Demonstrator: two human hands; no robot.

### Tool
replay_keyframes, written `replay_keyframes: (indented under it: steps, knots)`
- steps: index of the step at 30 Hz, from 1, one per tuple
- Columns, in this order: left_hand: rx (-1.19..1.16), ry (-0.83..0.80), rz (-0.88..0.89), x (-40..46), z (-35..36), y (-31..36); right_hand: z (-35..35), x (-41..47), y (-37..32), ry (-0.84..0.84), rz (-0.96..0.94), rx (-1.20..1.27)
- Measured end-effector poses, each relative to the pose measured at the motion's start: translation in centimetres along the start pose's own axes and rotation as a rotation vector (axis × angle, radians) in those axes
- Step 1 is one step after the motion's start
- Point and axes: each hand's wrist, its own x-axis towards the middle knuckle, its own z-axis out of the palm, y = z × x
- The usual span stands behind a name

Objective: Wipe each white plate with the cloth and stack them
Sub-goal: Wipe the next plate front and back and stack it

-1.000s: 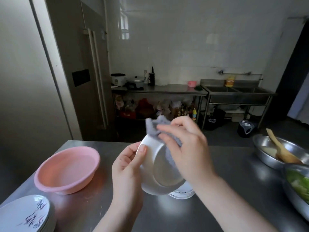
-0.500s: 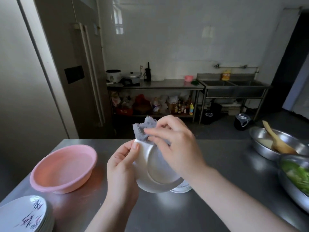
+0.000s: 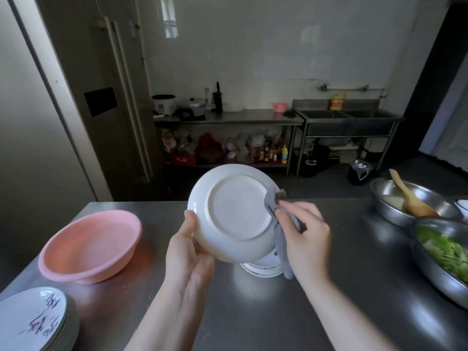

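1. The steel worktable (image 3: 253,312) fills the lower half of the view, and both forearms reach out over it from the near edge.
2. A pink basin (image 3: 88,247) sits on the table to the left, well apart from the hands.
3. At the right edge stand two steel bowls: the nearer one (image 3: 430,272) holds green vegetables, the farther one (image 3: 387,206) a wooden spatula (image 3: 407,196).
4. The white plate (image 3: 233,214) is held up above the table's middle, tilted so its underside and foot ring face the camera.
5. A stack of marked plates (image 3: 33,323) rests at the near left corner.
6. The left hand (image 3: 187,252) comes up from below, thumb on the plate's lower left rim; the fingers go behind the plate, so it grips that edge.
7. The right hand (image 3: 304,236) is at the plate's right rim, fingers curled around the grey cloth (image 3: 276,224), pressing it against the edge.
8. The cloth bunches at the rim and hangs down past the wrist.
9. Just below the held plate, a low stack of white plates (image 3: 263,268) sits on the table, mostly hidden; how many there are cannot be told.
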Motion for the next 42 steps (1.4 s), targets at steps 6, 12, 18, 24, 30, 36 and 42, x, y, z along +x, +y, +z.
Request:
replay_keyframes:
  steps: [6,12,18,24,30,36,42]
  knots:
    - [-0.079,0.014,-0.122,-0.1,0.8,-0.4,2.0,-6.5,0.9,-0.1,-0.33,-0.096]
    - [-0.129,0.026,-0.052,0.2,1.5,0.2,1.0,-3.8,0.7,0.057,-0.317,-0.091]
    - [-0.079,-0.022,0.012,-0.6,2.2,0.1,0.9,-3.4,0.5,0.001,-0.364,-0.079]
    - [0.111,-0.156,0.217,-0.8,1.5,-0.5,-0.3,1.4,0.1,0.077,-0.112,-0.026]
    - [0.238,-0.219,0.261,-1.7,1.2,-1.3,-0.4,6.3,-2.4,-0.052,-0.062,-0.08]
    - [0.379,-0.24,0.444,-1.9,1.2,-2.3,2.1,4.4,-6.0,-0.339,-0.465,-0.205]
    - [0.489,-0.262,0.582,-1.8,0.7,-2.2,1.8,3.3,-5.2,-0.159,-0.44,-0.138]
